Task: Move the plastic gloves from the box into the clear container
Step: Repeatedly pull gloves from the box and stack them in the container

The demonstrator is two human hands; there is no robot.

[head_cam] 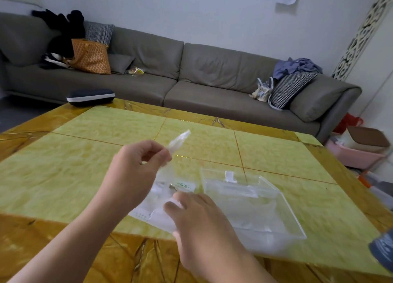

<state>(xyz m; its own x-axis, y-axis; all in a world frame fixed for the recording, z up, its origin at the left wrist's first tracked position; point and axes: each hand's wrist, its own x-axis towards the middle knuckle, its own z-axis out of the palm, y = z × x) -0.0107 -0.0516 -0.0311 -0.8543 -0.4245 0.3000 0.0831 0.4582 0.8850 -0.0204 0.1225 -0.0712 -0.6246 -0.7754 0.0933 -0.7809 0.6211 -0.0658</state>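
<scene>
Your left hand (138, 165) is raised above the table (85, 155), fingers curled and pinching a thin plastic glove (178, 141); motion blur smears the glove and its lower part fades into the clear film below. Your right hand (197, 221) rests on the box (153, 210) with its fingers bent over the near edge, covering much of it; only some green print shows. The clear container (265, 197) lies just beside the box, its contents hard to make out.
</scene>
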